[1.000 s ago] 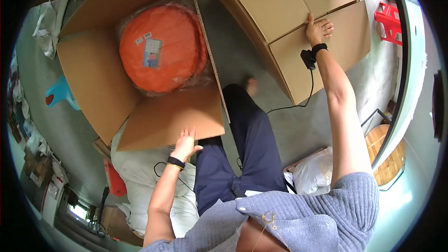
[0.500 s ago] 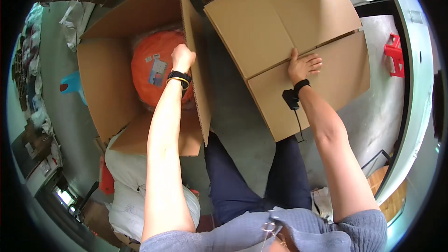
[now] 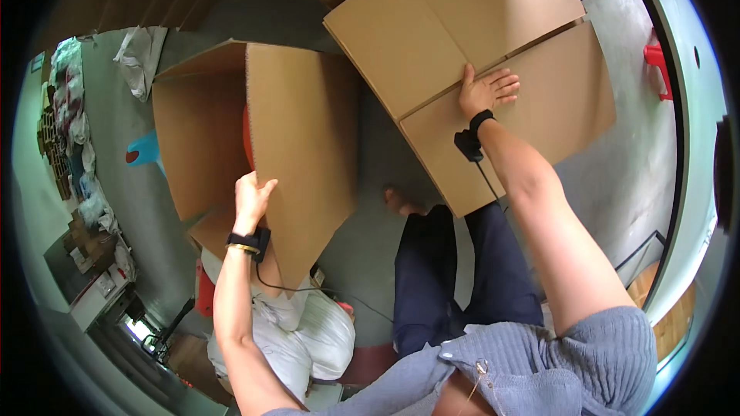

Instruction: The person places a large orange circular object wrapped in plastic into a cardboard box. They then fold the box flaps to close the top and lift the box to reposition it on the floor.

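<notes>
Since half a second ago, the flap (image 3: 304,123) of the left box (image 3: 193,139) at 10 o'clock has been tipped inward, and only a sliver of the orange bundle (image 3: 248,139) inside is left visible. The left hand (image 3: 253,199) has been brought down to the flap's edge at 9 o'clock, with the thumb laid on its face, apparently so the leaning board is steadied; whether the edge is grasped or merely pressed cannot be told. At 2 o'clock the right hand (image 3: 487,96) is spread, gripping nothing, its palm rested across the seam of the right box (image 3: 432,38), seemingly so the folded flaps are kept level. White sacks (image 3: 308,335) are bunched at 7 o'clock.
</notes>
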Demonstrator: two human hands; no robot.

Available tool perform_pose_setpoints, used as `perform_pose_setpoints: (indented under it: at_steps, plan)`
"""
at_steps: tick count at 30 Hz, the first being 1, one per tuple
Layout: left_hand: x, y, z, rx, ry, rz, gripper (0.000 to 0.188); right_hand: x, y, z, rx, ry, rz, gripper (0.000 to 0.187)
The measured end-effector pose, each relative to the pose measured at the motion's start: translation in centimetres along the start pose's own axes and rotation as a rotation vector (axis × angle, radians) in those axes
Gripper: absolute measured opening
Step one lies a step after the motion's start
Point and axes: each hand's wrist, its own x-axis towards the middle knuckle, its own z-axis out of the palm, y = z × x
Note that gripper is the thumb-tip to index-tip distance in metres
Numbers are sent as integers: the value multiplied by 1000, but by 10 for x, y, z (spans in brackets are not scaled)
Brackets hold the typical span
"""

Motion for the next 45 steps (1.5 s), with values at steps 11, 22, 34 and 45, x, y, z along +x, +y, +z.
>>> perform_pose_setpoints:
  at_steps: [11,22,34,45]
  plan:
    - [-106,-16,-99,-132,-114,-19,18,0,2,7,-23,3,-8,107]
    - [-165,-67,-91,-144,-79,-126,16,14,-4,-48,-142,-39,-220,110]
    - [-184,-64,-44,-103,-29,-5,16,45,16,-25,-326,39,-1069,51]
    - [-182,-67,-54,-135,-1,-13,14,45,21,-18,-388,43,-1056,53]
